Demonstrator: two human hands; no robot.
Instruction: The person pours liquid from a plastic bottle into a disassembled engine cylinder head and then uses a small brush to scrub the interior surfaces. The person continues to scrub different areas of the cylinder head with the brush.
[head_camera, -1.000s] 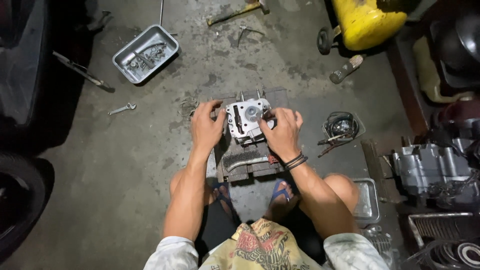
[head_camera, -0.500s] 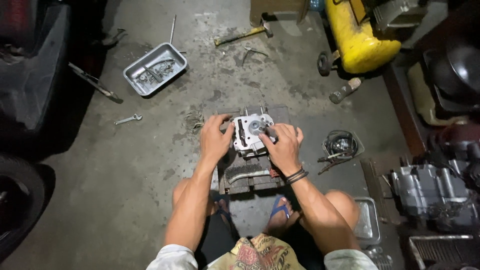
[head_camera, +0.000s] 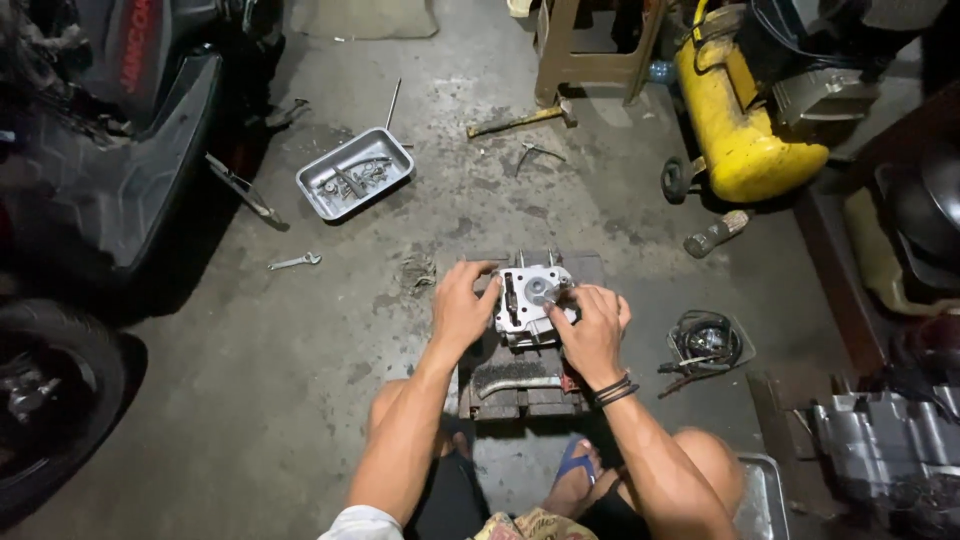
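Observation:
A grey metal engine cylinder head with several studs stands on a low wooden block on the concrete floor. My left hand grips its left side. My right hand rests on its right side, fingertips pressing a small round part on top. Whether that hand holds a tool is hidden by the fingers. My knees and a blue sandal are below the block.
A metal tray of small parts lies at the upper left, a spanner beside it. A hammer and yellow compressor tank are beyond. A coiled part and an engine case lie to the right, a tyre to the left.
The view has tilted so hands and cylinder head sit lower in frame. My right hand has shifted slightly on top of the head; my left hand keeps its grip.

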